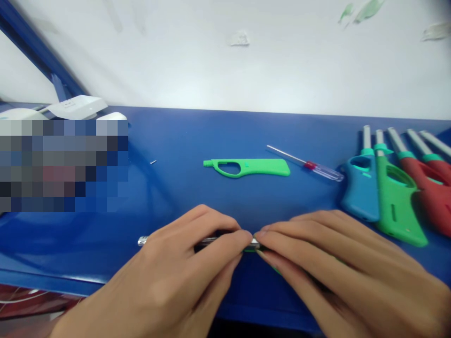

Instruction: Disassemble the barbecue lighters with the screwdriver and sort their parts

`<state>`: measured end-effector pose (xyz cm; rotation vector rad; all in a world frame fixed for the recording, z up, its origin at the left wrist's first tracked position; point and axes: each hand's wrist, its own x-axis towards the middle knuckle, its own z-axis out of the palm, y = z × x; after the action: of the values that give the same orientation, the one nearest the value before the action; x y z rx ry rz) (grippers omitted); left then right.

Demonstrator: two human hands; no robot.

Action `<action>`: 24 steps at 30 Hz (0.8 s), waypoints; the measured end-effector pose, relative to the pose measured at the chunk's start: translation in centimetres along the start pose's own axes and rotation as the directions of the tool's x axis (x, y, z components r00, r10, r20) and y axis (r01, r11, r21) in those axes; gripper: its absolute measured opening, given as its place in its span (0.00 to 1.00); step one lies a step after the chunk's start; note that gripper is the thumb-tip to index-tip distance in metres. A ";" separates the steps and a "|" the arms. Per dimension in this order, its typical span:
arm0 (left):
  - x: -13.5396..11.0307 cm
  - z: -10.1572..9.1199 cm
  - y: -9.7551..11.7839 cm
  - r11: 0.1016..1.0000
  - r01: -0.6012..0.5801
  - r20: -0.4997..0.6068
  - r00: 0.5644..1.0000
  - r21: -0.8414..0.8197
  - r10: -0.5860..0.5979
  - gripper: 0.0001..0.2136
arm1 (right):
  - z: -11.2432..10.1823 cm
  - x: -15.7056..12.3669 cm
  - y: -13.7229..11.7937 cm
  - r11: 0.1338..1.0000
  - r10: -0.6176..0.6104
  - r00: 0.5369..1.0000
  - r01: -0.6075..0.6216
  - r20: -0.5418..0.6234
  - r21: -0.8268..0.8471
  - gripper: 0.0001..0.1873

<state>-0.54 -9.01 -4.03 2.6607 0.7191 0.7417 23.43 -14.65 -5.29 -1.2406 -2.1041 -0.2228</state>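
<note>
Lighter (254, 244) in work, low at the near edge of the desk (197, 197), lying crosswise and held at both ends.

- Left hand (183, 277): grip narrow, fingers closed over the metal tube (142, 241); only the tube tip shows past the knuckles.
- Right hand (334, 263): grip narrow too, fingertips pinching the body end. A sliver of green plastic shows under them; the rest is hidden.
- Fingertips of both hands meet at the joint between tube and body.

State, as I read it: unit looks mid-job, not closed.
- Green shell half (253, 167) lies alone further back, well apart from the hands.
- Screw (153, 162) sits loose on the desk to the left.
- Screwdriver (310, 164) lies beside the shell half, untouched.
- So shell and screw are both off the held piece. Can't tell how well the tube sits in the body; the hands cover it.

Whole units at far right: blue lighter (359, 188), green lighter (396, 206), red lighters (431, 192) in a row, tubes pointing away.
</note>
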 end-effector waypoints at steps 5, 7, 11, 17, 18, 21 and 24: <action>0.4 -0.2 -0.1 1.000 0.006 0.022 1.000 -0.006 -0.006 0.18 | 0.1 0.4 0.3 0.999 0.008 1.000 -0.008 -0.003 0.034 0.05; 0.5 -0.2 -0.1 1.000 0.009 0.010 1.000 0.009 -0.010 0.19 | 0.2 0.4 0.4 1.000 0.001 1.000 0.000 -0.008 0.023 0.06; 0.4 -0.2 -0.3 1.000 0.012 0.012 1.000 0.014 -0.012 0.20 | 0.0 0.4 0.4 1.000 0.010 1.000 -0.011 0.003 0.016 0.05; 0.1 -0.4 -0.2 0.998 0.042 0.002 0.999 0.042 -0.042 0.24 | 0.3 0.6 0.1 0.999 0.044 0.999 -0.044 -0.003 0.017 0.06; 0.0 -0.4 -0.2 0.998 0.043 -0.001 0.999 0.050 -0.043 0.24 | 0.3 0.5 0.0 0.998 0.059 0.998 -0.059 -0.006 0.017 0.06; -0.4 -0.3 -0.5 0.996 0.058 -0.011 0.998 0.069 -0.058 0.24 | 0.4 0.3 -0.1 0.996 0.088 0.996 -0.088 -0.004 0.026 0.06; -0.5 -0.3 -0.6 0.994 0.071 -0.024 0.997 0.078 -0.070 0.22 | 0.3 0.0 0.1 0.994 0.100 0.995 -0.100 0.002 0.044 0.07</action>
<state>-1.30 -8.74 -4.25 2.6852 0.8604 0.7392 23.33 -14.48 -5.53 -1.3158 -2.0289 -0.1315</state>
